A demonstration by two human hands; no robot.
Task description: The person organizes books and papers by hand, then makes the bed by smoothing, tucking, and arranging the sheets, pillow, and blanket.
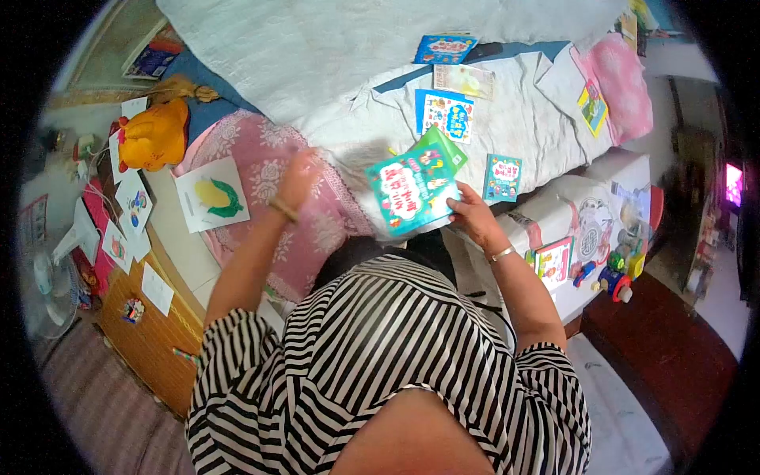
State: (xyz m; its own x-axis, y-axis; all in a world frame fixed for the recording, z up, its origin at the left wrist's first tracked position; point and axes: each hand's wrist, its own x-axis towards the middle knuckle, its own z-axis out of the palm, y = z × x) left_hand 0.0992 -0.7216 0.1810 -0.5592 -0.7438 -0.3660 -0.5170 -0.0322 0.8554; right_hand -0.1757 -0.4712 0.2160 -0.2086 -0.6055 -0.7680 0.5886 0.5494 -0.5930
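My right hand grips a teal children's book by its lower right corner, thumb on the cover. The cover carries a white patch with red lettering and small pictures. Behind its upper right edge a green book or folder shows in part; the rest of it is hidden. Off to the left, apart from the book, my left hand is smeared by motion above a pink lace cloth. A smaller teal book lies on the white bedding just right of the held one.
More books lie on the bedding: a white and blue one, a blue one and a yellow one. A corn picture card and an orange plush bag are at left. Toys stand at right.
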